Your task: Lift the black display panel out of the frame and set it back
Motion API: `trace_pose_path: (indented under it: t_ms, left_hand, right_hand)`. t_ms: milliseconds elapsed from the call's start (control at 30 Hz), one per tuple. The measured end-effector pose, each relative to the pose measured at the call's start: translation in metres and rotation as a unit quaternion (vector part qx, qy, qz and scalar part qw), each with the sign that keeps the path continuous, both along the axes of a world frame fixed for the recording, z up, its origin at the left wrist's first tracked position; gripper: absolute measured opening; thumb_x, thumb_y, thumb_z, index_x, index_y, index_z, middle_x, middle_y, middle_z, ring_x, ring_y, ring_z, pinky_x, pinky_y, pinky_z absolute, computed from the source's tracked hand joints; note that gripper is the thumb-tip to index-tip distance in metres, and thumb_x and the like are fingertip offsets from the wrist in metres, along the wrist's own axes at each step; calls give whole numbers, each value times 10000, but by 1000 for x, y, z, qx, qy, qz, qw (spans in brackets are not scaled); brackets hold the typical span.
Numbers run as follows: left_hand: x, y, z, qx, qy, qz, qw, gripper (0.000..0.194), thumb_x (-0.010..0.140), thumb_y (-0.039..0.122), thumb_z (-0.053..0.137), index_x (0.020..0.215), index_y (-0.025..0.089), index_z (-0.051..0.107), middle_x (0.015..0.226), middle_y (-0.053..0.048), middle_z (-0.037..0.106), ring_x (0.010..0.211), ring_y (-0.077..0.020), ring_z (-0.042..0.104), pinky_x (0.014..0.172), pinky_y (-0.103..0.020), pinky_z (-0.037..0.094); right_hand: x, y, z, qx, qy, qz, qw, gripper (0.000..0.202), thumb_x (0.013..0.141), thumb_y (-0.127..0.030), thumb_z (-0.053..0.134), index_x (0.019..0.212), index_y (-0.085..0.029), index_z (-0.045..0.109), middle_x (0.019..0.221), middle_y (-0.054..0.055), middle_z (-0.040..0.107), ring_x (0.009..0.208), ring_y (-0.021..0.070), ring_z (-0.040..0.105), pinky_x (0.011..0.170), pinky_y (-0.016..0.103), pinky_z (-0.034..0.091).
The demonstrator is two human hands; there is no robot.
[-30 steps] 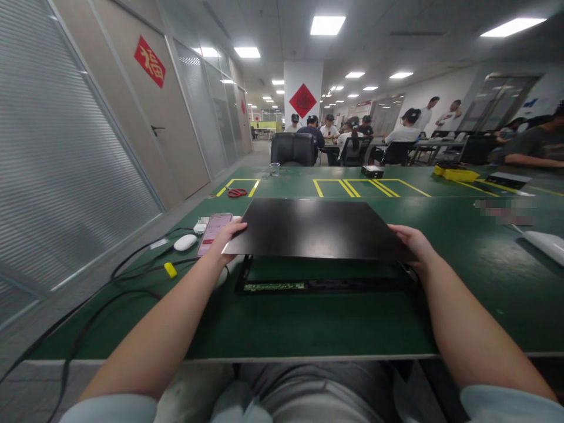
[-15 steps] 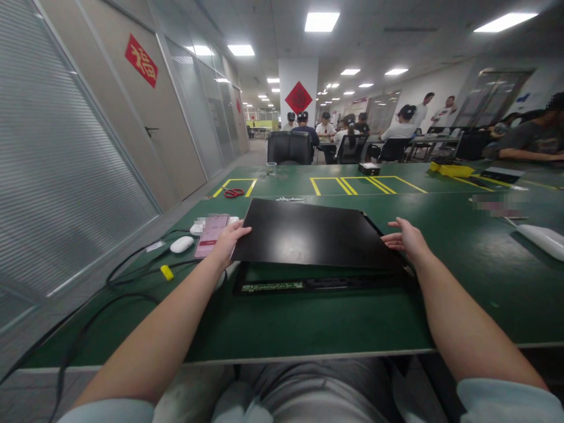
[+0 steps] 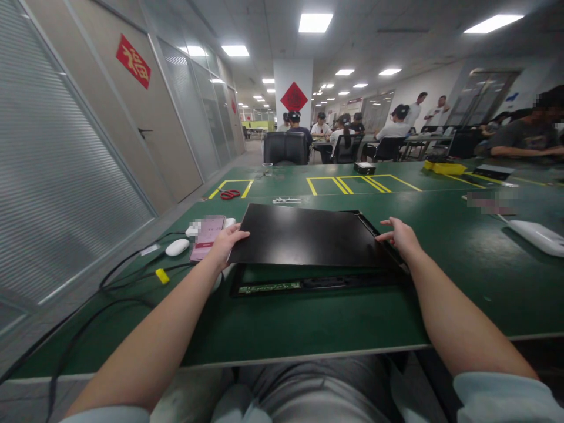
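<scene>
A black flat screen panel (image 3: 304,238) lies slanted over a thin black frame (image 3: 352,283), its left side raised. My left hand (image 3: 227,244) grips the panel's left edge, thumb on top and the other fingers hidden beneath. At the right edge is my right hand (image 3: 400,238), fingers apart, a fingertip touching or very close to the panel. The frame's right side and far right corner show beyond the panel. Along the frame's near side runs a green circuit board (image 3: 269,288).
On the green table (image 3: 317,332), a phone (image 3: 207,238), white mouse (image 3: 177,247), yellow piece (image 3: 163,276) and black cables (image 3: 126,288) lie left. Red-handled scissors (image 3: 230,194) and small white pieces (image 3: 286,201) lie beyond the panel. A white device (image 3: 535,237) sits right. People sit farther off.
The panel has shifted left relative to the frame, baring more of the frame's right side and far corner. My right fingers have moved closer in at the panel's right edge. My left hand keeps its grip.
</scene>
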State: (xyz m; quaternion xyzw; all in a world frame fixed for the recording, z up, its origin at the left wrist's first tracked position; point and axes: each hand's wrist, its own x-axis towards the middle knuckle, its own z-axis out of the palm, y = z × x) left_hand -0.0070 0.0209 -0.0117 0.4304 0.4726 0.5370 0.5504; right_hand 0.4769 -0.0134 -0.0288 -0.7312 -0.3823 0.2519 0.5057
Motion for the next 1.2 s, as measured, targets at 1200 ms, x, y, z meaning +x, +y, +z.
trace_pose_path:
  t_ms: [1200]
  left_hand:
    - [16,-12,-1,-43,11,-27,999,342,684,2,802,981,141,704,809,-61,831,718,-213,800,731,-298,644]
  right_hand:
    - [-7,-12,16,-65,-174,-33,982,392,877,-441,504,1009,-202,785,758,91,781,899,298,690,750,360,456]
